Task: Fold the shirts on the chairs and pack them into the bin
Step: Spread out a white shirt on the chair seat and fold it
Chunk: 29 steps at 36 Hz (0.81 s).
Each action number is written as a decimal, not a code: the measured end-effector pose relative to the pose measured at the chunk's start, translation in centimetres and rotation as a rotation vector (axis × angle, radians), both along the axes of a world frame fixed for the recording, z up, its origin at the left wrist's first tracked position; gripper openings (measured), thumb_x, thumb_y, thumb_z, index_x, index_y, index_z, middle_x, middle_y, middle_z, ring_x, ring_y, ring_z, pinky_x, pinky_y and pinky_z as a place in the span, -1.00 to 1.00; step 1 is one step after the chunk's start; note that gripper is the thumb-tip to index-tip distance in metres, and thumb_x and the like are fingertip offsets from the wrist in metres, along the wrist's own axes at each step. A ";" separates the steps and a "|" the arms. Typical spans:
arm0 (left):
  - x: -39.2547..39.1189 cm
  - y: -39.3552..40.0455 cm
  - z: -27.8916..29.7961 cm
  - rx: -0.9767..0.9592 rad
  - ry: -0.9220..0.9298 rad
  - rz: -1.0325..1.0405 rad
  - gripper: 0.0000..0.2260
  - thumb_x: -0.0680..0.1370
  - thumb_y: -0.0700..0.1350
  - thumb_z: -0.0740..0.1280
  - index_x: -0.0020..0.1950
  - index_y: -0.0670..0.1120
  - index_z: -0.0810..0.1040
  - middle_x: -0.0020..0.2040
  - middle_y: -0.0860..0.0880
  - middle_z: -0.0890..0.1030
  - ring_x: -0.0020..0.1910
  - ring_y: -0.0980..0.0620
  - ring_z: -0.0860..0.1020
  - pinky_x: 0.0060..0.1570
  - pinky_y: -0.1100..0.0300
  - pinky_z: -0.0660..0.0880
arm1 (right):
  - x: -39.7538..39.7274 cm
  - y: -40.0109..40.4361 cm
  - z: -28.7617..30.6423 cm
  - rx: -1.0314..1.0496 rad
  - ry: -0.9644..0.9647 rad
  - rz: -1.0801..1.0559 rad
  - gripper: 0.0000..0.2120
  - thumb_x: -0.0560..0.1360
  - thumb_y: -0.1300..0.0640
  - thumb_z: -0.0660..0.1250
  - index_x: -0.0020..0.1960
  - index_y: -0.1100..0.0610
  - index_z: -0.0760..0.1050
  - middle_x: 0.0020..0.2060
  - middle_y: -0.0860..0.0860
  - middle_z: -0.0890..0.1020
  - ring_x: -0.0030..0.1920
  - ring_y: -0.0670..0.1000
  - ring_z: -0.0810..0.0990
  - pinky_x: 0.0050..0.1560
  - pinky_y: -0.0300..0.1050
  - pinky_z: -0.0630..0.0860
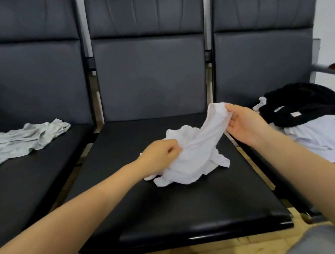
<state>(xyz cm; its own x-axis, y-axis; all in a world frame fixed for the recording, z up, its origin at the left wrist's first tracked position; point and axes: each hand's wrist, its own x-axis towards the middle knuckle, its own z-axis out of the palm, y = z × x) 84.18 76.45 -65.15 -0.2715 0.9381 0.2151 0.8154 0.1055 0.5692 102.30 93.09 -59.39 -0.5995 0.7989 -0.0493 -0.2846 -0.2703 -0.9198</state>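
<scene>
So there's a row of three dark padded chairs, and the middle chair (188, 214) has a crumpled white shirt (192, 156) sitting on its seat, about dead center of the frame. Left hand (160, 153) has a clenched grip on a bunch of the fabric at the shirt's left side, fingers curled right into it. Right hand (243, 123) is grasping one end of the same shirt and holding it up off the seat, thumb on top, so the cloth stretches up to the right between the two hands.

Over at the left edge, a light grey shirt (25, 140) lies spread out and wrinkled on the left chair (28, 196). On the right chair (257, 61), a black garment (308, 105) is piled on top of more white clothes (322, 136).
</scene>
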 end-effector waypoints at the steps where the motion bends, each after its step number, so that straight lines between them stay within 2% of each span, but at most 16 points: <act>1: -0.3 -0.4 0.6 0.041 -0.100 0.043 -0.68 0.60 -0.09 0.22 -0.34 -0.07 0.27 -0.38 0.04 0.31 -0.36 0.10 0.25 -0.30 0.15 0.23 | -0.3 0.0 -0.3 0.004 -0.024 -0.024 -0.86 0.60 0.18 0.25 0.12 0.15 0.53 0.02 0.05 0.67 0.02 -0.02 0.65 -0.09 -0.19 0.58; 4: -1.2 -1.3 2.3 0.180 -0.289 0.162 -0.70 0.61 -0.12 0.20 -0.31 -0.08 0.26 -0.37 0.06 0.30 -0.39 0.14 0.23 -0.32 0.21 0.22 | -1.1 -0.1 -1.1 0.060 -0.175 -0.073 -0.92 0.58 0.20 0.30 0.03 0.17 0.54 -0.03 0.09 0.64 -0.08 0.02 0.64 -0.17 -0.17 0.55; 6: -1.8 -1.5 2.9 0.283 -0.317 0.243 -0.71 0.62 -0.11 0.20 -0.29 -0.10 0.28 -0.36 0.04 0.31 -0.38 0.13 0.25 -0.33 0.23 0.23 | -1.6 -0.2 -2.0 0.177 -0.408 -0.116 -0.93 0.54 0.20 0.34 -0.02 0.20 0.52 -0.18 0.10 0.61 -0.24 0.01 0.60 -0.29 -0.20 0.54; 8: -2.5 -1.4 2.8 0.322 -0.292 0.310 -0.72 0.63 -0.07 0.21 -0.26 -0.11 0.33 -0.34 0.02 0.36 -0.34 0.12 0.31 -0.30 0.25 0.27 | -2.0 -0.2 -3.3 0.411 -0.688 -0.130 -0.91 0.50 0.19 0.38 -0.10 0.18 0.48 -0.23 0.12 0.59 -0.32 -0.01 0.56 -0.33 -0.18 0.50; 9: -2.9 -1.2 2.5 0.311 -0.256 0.338 -0.73 0.62 -0.06 0.23 -0.24 -0.12 0.38 -0.31 0.02 0.40 -0.30 0.11 0.37 -0.26 0.24 0.31 | -2.1 -0.2 -3.9 0.557 -0.812 -0.115 -0.89 0.48 0.18 0.39 -0.08 0.17 0.46 -0.17 0.12 0.59 -0.28 0.01 0.57 -0.28 -0.13 0.50; 11: -3.6 -1.0 1.6 0.279 -0.097 0.400 -0.77 0.60 -0.03 0.26 -0.21 -0.10 0.48 -0.24 0.04 0.48 -0.15 0.06 0.47 -0.16 0.18 0.42 | -2.2 -0.1 -5.0 0.843 -0.982 -0.082 -0.68 0.45 0.15 0.41 0.16 0.13 0.43 0.06 0.09 0.52 -0.02 0.07 0.57 -0.12 -0.10 0.46; 13: -3.4 -1.8 1.0 0.276 0.071 0.409 -0.79 0.58 0.01 0.28 -0.21 -0.04 0.51 -0.18 0.06 0.50 -0.07 0.07 0.47 -0.11 0.16 0.47 | -2.3 0.0 -5.0 1.076 -0.911 -0.046 -0.52 0.46 0.16 0.38 0.36 0.06 0.37 0.24 0.05 0.41 0.27 0.07 0.40 0.07 -0.13 0.36; 14: -2.9 -2.5 0.9 0.268 0.133 0.382 -0.77 0.57 0.04 0.28 -0.24 -0.01 0.49 -0.19 0.08 0.48 -0.09 0.11 0.44 -0.14 0.19 0.45 | -2.3 -0.1 -4.8 1.160 -0.825 -0.012 -0.53 0.48 0.15 0.36 0.37 0.01 0.38 0.26 0.00 0.41 0.32 0.01 0.34 0.13 -0.13 0.34; 16: -1.6 -4.0 0.8 0.210 0.245 0.296 -0.68 0.52 0.18 0.24 -0.35 0.03 0.39 -0.29 0.09 0.44 -0.23 0.12 0.42 -0.26 0.22 0.37 | -2.6 -0.5 -4.4 1.261 -0.733 0.117 -0.69 0.51 0.07 0.36 0.25 -0.07 0.49 0.18 -0.12 0.48 0.24 -0.09 0.37 0.20 -0.13 0.36; 18: -0.4 -5.2 0.5 0.085 0.349 0.234 -0.58 0.42 0.36 0.14 -0.38 0.03 0.38 -0.36 0.08 0.43 -0.31 0.10 0.43 -0.31 0.22 0.34 | -3.0 -1.1 -4.7 1.287 -0.792 0.297 -0.79 0.48 -0.06 0.39 0.11 -0.08 0.57 0.06 -0.16 0.54 0.12 -0.14 0.43 0.14 -0.18 0.37; 19: 0.1 -5.5 0.1 0.022 0.401 0.202 -0.56 0.38 0.41 0.15 -0.32 0.04 0.43 -0.32 0.10 0.47 -0.28 0.12 0.45 -0.29 0.23 0.35 | -3.2 -1.2 -4.9 1.286 -0.824 0.368 -0.79 0.45 -0.11 0.41 0.05 -0.07 0.59 0.01 -0.16 0.55 0.07 -0.15 0.46 0.10 -0.20 0.39; 21: 0.4 -5.8 -1.1 -0.075 0.501 0.147 -0.57 0.37 0.41 0.26 -0.04 0.09 0.51 -0.12 0.14 0.53 -0.12 0.12 0.48 -0.16 0.19 0.42 | -3.6 -1.3 -5.6 1.293 -0.843 0.415 -0.81 0.42 -0.14 0.42 -0.08 -0.05 0.56 -0.10 -0.12 0.55 -0.05 -0.13 0.48 0.01 -0.19 0.43; 23: 0.3 -5.6 -2.3 -0.109 0.548 0.130 -0.51 0.42 0.36 0.29 0.21 0.10 0.44 0.03 0.13 0.50 0.00 0.08 0.47 -0.06 0.14 0.43 | -3.7 -1.3 -5.8 1.248 -0.831 0.402 -0.83 0.43 -0.11 0.43 -0.15 -0.04 0.50 -0.19 -0.07 0.53 -0.18 -0.10 0.47 -0.09 -0.16 0.45; 24: 0.1 -5.6 -2.6 -0.104 0.521 0.142 -0.55 0.46 0.31 0.29 0.24 0.10 0.41 0.03 0.12 0.50 0.01 0.07 0.47 -0.07 0.15 0.42 | -3.7 -1.4 -5.8 1.198 -0.822 0.401 -0.83 0.43 -0.09 0.43 -0.13 -0.05 0.49 -0.19 -0.04 0.53 -0.20 -0.09 0.46 -0.11 -0.15 0.47; 27: -0.4 -5.1 -2.6 -0.043 0.336 0.144 -0.88 0.56 0.11 0.28 -0.06 0.10 0.41 -0.20 0.10 0.49 -0.23 0.08 0.45 -0.25 0.19 0.32 | -3.6 -1.2 -5.7 1.104 -0.842 0.437 -0.81 0.45 -0.10 0.42 -0.01 -0.07 0.50 -0.12 0.02 0.55 -0.17 -0.07 0.50 -0.06 -0.12 0.52; 29: -0.7 -4.7 -2.5 -0.058 0.247 0.095 -0.78 0.60 0.00 0.25 -0.24 0.09 0.35 -0.32 0.08 0.43 -0.36 0.12 0.38 -0.32 0.24 0.28 | -3.5 -1.3 -5.7 1.104 -0.882 0.460 -0.81 0.48 -0.11 0.38 0.03 -0.06 0.52 -0.20 -0.03 0.52 -0.19 -0.08 0.48 -0.10 -0.18 0.48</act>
<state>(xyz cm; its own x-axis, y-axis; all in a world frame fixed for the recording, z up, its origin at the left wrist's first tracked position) 83.44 71.72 -67.64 -0.3054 0.9235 0.2320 0.9136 0.2154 0.3449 98.80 91.82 -65.05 -0.9038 0.4269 -0.0317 0.3746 0.7527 -0.5414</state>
